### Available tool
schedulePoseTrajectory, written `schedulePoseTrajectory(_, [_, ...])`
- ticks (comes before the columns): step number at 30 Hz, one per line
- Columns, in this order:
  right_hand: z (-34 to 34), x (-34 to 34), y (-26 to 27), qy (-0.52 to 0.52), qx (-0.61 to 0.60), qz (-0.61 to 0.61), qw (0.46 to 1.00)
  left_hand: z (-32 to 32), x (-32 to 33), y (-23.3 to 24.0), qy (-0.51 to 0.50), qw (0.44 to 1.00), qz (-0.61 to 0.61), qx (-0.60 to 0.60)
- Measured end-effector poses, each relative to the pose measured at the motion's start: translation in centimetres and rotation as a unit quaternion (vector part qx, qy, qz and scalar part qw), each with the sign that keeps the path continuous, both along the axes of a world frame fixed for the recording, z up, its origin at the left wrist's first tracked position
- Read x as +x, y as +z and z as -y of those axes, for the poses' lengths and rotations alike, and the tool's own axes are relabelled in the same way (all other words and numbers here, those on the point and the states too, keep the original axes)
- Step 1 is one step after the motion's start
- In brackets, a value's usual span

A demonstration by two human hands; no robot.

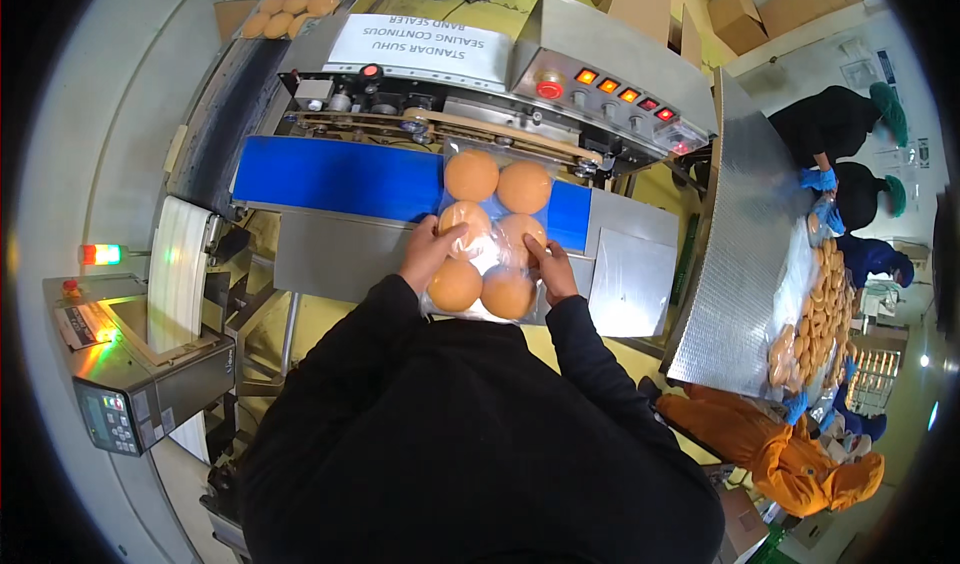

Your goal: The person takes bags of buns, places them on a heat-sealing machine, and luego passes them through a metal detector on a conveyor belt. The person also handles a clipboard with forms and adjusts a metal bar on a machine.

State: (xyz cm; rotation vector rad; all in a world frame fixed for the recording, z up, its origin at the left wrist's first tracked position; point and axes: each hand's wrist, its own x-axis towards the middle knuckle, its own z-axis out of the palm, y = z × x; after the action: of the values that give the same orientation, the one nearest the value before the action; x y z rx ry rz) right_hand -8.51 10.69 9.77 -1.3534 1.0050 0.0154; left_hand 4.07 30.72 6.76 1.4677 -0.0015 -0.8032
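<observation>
Before me, a clear plastic bag (491,222) holds several round golden-brown buns in two columns. My left hand (433,252) grips its left side, the thumb lying over a bun. On the opposite side my right hand (553,265) holds the bag, with its thumb on another bun. The bag's far edge lies over the blue conveyor belt (337,174), close to the sealing bands of a continuous band sealer (525,140). Its near end reaches down to my torso.
A control box (615,83) with lit switches stands beyond the belt. At right, co-workers with blue gloves stand around a metal table (739,264) with piled buns. Another bag of buns (289,14) lies on a dark conveyor at upper left. A machine with a display (142,376) stands at left.
</observation>
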Motion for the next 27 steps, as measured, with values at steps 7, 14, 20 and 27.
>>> schedulePoseTrajectory(7, [-5.6, 2.0, 1.2, -0.030, 0.039, 0.022, 0.999, -4.6, 2.5, 3.2, 0.047, 0.992, -0.102, -0.057])
schedulePoseTrajectory(14, [-10.1, 4.5, 1.4, -0.018, 0.031, 0.035, 0.999, -8.7, 5.5, 4.0, 0.009, 0.995, -0.098, -0.007])
schedulePoseTrajectory(20, [-12.5, 5.7, 0.7, 0.043, 0.069, 0.051, 0.995, -12.2, 8.3, 1.8, 0.014, 0.995, -0.097, -0.012])
schedulePoseTrajectory(27, [-12.4, 3.8, -1.7, 0.127, -0.060, 0.103, 0.985, -16.4, 10.4, 1.0, 0.046, 0.996, -0.075, -0.020])
